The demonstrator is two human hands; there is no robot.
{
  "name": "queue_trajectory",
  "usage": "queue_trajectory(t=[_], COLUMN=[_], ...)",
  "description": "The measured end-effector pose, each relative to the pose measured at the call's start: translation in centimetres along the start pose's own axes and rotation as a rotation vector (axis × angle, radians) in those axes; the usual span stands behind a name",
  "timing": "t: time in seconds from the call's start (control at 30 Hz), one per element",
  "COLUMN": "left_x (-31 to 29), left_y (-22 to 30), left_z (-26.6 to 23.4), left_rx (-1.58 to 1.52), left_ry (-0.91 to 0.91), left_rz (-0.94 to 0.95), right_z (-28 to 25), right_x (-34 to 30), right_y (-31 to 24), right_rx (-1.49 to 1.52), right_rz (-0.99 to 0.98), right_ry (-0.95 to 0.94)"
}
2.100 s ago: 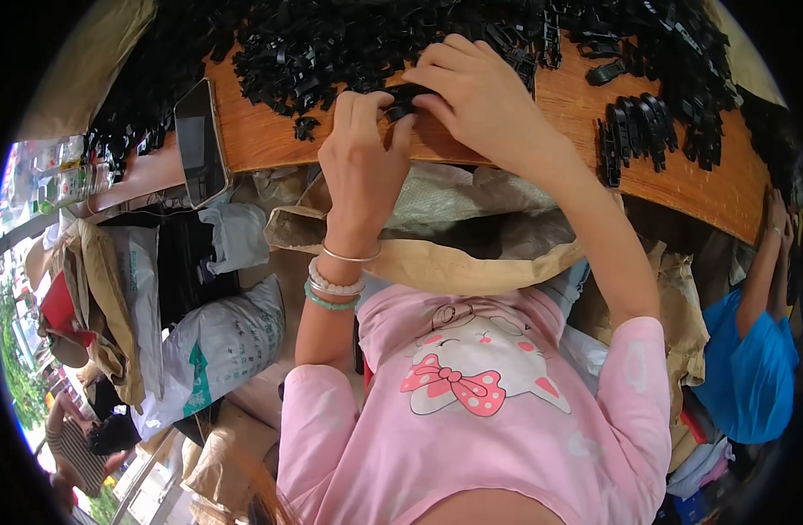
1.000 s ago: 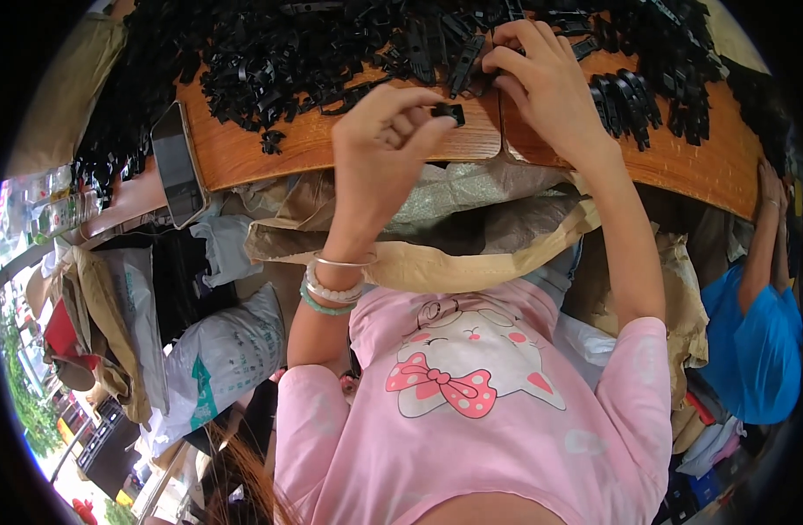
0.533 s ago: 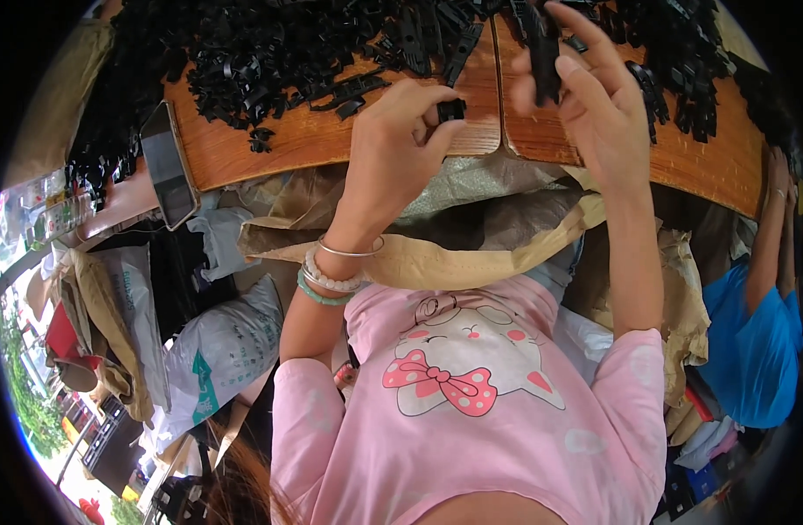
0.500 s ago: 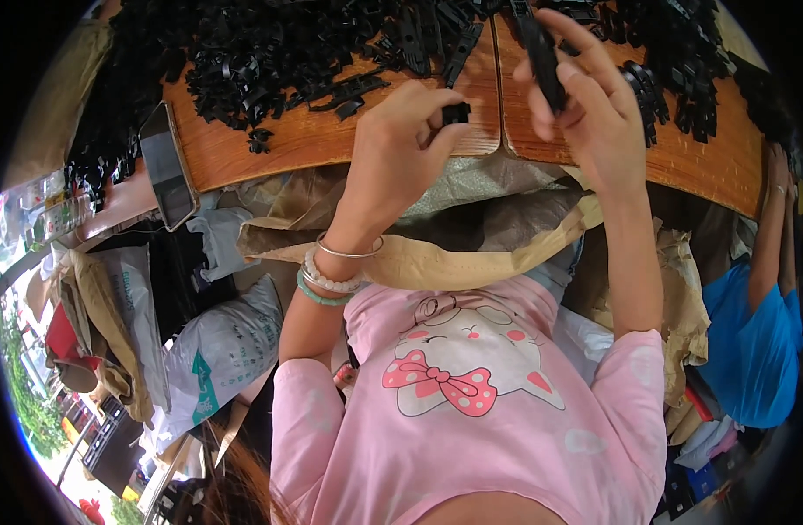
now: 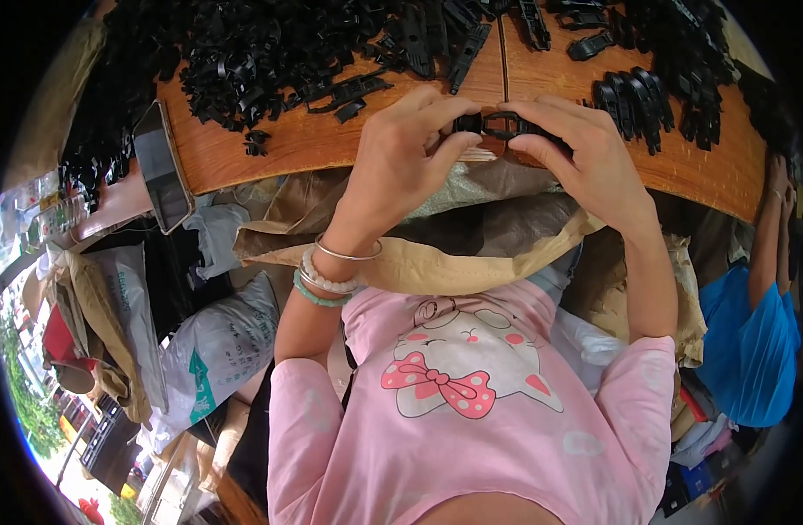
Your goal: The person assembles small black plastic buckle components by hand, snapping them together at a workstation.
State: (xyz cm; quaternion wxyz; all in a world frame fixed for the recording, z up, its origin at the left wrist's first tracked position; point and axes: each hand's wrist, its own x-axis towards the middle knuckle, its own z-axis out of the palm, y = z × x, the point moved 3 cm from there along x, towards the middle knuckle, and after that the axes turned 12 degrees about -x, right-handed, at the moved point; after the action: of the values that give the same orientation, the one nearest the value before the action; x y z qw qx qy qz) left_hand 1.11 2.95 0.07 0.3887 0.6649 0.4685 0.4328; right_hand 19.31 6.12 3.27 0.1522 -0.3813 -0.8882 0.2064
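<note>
Over the table's near edge, my left hand is closed, pinching a small black plastic piece between thumb and fingers. My right hand grips a longer black plastic part with an open frame at its left end. The two pieces meet end to end between my hands; whether they are joined I cannot tell. My right fingers cover most of the longer part. Just beyond that hand stands a row of similar curved black parts.
A large heap of small black parts covers the wooden table's far left, with more black parts at the far right. A phone-like slab leans at the left edge. Brown paper hangs below. Another person's arm shows at right.
My right hand has come down and inward with the longer black part, turning it from upright to sideways, against the small piece. My left hand has barely moved.
</note>
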Motion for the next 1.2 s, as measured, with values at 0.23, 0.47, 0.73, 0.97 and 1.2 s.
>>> queue_trajectory(t=[0.23, 0.47, 0.73, 0.97, 1.2], left_x=[0.1, 0.2, 0.4, -0.1, -0.7], left_y=[-0.2, -0.3, -0.8, -0.6, 1.0], left_z=[0.0, 0.1, 0.2, 0.3, 0.2], left_rx=[-0.083, -0.122, -0.187, -0.044, -0.048], left_ry=[0.006, -0.032, -0.013, 0.046, 0.165], left_rz=[-0.06, -0.014, 0.036, 0.091, -0.115], right_z=[-0.8, -1.1, -1.0, -0.3, -0.5], right_x=[0.6, 1.7, 2.3, 1.3, -1.7], right_y=[-2.0, -1.9, -2.6, -1.6, -2.0], right_rx=[-0.217, -0.259, -0.297, -0.172, 0.227], right_rz=[-0.065, -0.034, -0.084, 0.02, 0.235], right_ry=[-0.067, -0.2, -0.125, -0.046, 0.263])
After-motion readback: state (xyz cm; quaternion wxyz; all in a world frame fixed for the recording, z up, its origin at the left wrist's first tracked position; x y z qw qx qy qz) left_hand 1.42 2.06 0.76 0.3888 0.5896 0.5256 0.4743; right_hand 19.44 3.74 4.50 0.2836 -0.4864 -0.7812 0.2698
